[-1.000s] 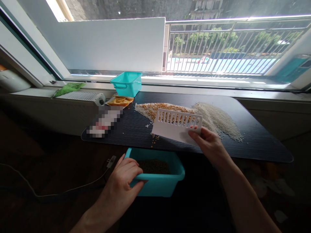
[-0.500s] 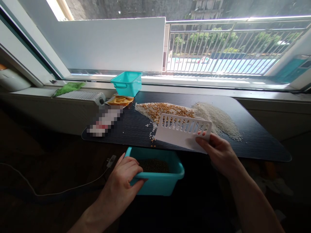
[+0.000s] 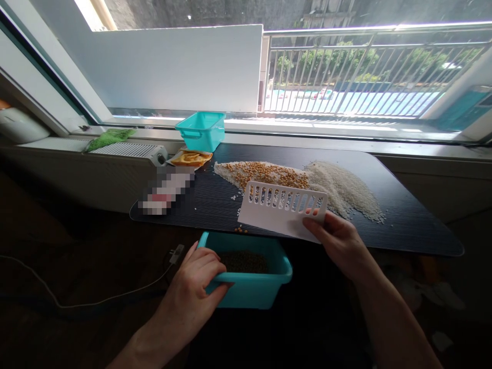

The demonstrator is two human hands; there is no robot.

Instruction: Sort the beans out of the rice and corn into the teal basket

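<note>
Since half a second earlier, the white slotted plate [image 3: 279, 220] and our right hand [image 3: 338, 233] had moved a little to the left, while our left hand [image 3: 200, 277] had stayed in its place. At the left, we held with this hand the near-left corner of the teal bin [image 3: 249, 292], our fingers closed over its rim and the thumb at its outer wall. The bin was just below the front edge of the table [image 3: 415, 220], with dark contents inside. Some yellow kernels [image 3: 241, 230] lay close to this edge, so in our judgement it was good to keep the bin steady under them. Behind the plate was spread the mixed heap [image 3: 265, 171] of yellow kernels and white grains. We pinched the plate at its right end, between thumb and fingers; we could not tell if its lower edge touched the table. Low, slow and even strokes seemed best to us, well apart from the white heap [image 3: 346, 189] at the right.
</note>
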